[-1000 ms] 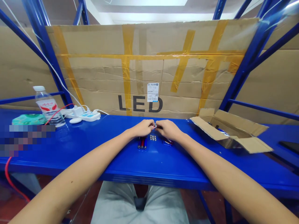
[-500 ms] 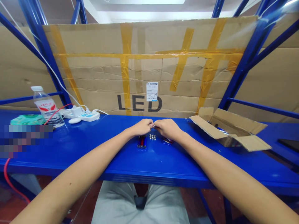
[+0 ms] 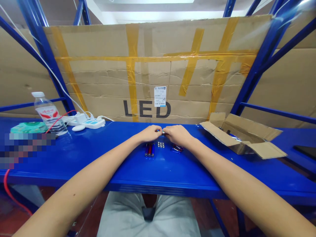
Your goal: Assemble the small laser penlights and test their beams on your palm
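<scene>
My left hand and my right hand meet above the blue table, fingertips pinched together. Between them is a small silver metal part, mostly covered by the fingers, so its full shape is hidden. Below my left hand lie three slim metal tubes, red and blue with silver ends, side by side. Several small silver button cells stand in neat rows between the hands. Carabiner clips, blue and red, lie partly beneath my right hand.
An opened cardboard box with small items stands at the right. On the left are a water bottle, a green packet and a white power strip. A large cardboard sheet walls off the back. A dark flat object lies far right.
My fingers have shifted slightly around the small metal part, and a bit more of its silver surface shows between them. The laid-out items have stayed in place.
</scene>
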Motion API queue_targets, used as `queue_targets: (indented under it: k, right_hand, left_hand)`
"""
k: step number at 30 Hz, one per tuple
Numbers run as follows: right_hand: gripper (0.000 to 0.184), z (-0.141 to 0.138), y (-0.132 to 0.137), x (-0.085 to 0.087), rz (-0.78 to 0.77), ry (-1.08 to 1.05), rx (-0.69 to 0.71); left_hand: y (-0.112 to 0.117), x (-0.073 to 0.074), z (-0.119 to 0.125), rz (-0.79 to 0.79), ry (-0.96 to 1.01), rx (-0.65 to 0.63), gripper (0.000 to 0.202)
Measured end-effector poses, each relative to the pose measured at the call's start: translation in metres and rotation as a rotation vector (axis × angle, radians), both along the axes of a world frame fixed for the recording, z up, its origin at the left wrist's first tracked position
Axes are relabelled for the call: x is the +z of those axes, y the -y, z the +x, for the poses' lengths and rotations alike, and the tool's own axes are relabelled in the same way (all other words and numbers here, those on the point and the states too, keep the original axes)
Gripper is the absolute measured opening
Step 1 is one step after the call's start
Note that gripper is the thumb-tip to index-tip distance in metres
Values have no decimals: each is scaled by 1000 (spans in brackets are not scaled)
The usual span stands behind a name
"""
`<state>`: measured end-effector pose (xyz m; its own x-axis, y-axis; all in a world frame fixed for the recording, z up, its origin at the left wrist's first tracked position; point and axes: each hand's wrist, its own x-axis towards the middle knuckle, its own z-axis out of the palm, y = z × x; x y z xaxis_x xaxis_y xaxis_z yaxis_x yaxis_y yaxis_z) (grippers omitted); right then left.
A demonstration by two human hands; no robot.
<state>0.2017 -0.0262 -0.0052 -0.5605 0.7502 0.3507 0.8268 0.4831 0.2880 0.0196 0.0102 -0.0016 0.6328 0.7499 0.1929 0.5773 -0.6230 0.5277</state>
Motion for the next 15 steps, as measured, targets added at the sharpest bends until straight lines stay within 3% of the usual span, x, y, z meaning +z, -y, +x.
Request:
queue_targets:
  k: [6,15]
  right_hand:
    - [12,8,0,4,-121,25,-84]
    - [7,16,-2,6,-206,-39,-101]
  left_hand:
    - [3,0,-2,292,-272,77,16]
    - [0,2,-3,296,-358,-54,18]
